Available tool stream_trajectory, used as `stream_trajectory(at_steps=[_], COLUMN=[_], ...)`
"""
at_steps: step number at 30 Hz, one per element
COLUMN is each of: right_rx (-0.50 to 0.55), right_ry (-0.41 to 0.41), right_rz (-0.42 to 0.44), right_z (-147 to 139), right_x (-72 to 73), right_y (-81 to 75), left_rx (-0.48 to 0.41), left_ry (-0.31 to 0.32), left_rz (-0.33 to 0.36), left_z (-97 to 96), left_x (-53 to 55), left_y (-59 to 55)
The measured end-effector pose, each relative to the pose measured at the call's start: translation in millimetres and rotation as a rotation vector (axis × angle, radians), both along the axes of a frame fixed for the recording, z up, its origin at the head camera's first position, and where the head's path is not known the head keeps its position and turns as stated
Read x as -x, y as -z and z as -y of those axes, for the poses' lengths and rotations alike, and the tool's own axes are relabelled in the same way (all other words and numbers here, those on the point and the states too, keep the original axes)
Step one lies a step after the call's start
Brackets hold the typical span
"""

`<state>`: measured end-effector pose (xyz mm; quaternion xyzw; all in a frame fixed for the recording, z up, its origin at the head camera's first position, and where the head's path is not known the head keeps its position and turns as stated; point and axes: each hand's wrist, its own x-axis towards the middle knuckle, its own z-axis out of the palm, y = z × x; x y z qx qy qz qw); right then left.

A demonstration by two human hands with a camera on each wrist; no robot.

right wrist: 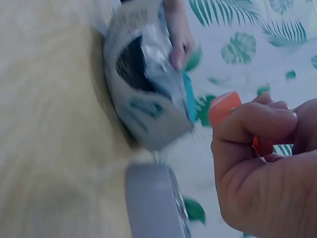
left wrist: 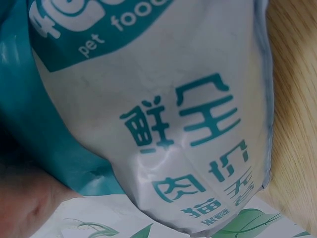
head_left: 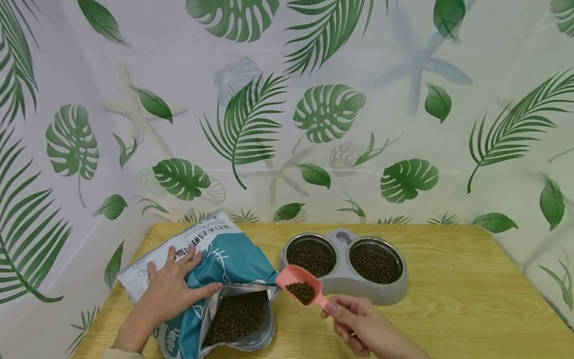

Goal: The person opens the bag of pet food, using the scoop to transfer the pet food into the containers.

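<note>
In the head view my right hand grips the handle of a pink scoop, which carries a small heap of brown kibble. The scoop is held between the open bag and the feeder. My left hand lies with spread fingers on the teal and white pet food bag. The bag lies on its side, its mouth facing me, with kibble inside. In the right wrist view, curled fingers wrap the scoop handle. The left wrist view shows mostly the bag's printed side.
A grey double feeder stands right of the bag. Its left metal bowl and right metal bowl both contain kibble. Beneath everything is a wooden table, backed by a leaf-printed cloth.
</note>
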<state>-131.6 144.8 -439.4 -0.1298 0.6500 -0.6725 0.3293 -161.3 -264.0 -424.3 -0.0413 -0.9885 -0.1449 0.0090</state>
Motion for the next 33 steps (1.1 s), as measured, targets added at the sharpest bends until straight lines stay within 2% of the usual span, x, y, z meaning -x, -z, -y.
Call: stream_trajectory(at_steps=[5, 10, 14, 17, 21, 24, 27, 30, 33], right_rx=[-0.167, -0.397, -0.538, -0.685, -0.896, -0.955, -0.953, -0.96, -1.006], right_ry=[0.195, 0.396, 0.484, 0.489, 0.494, 0.515, 0.548, 0.557, 0.538], right_rz=[-0.065, -0.103, -0.142, -0.297, -0.585, -0.755, -0.92, -1.004, -1.004], right_z=[-42, -73, -88, -96, -104, -105, -101, -98, -99], right_x=[16.6, 27.2, 30.9, 33.3, 36.6, 38.8, 39.9, 40.2, 38.9], right_y=[-9.3, -7.4, -2.1, 2.6, 12.4, 20.6, 27.2, 29.8, 29.1], left_rx=[0.002, 0.001, -0.004, -0.007, -0.008, -0.004, -0.004, -0.008, -0.012], left_ry=[0.002, 0.003, 0.002, 0.0, -0.001, 0.0, 0.001, 0.002, 0.001], left_rz=[-0.002, -0.009, -0.003, 0.007, 0.004, -0.011, -0.017, -0.013, -0.003], left_z=[0.6, 1.5, 2.0, 1.9, 1.1, 0.8, 0.8, 0.7, 0.6], left_x=[0.0, -0.6, -1.1, -1.6, -1.7, -1.6, -1.6, -1.4, -1.3], left_y=[0.0, 0.9, 1.5, 1.5, 0.9, 0.4, 0.1, -0.1, -0.2])
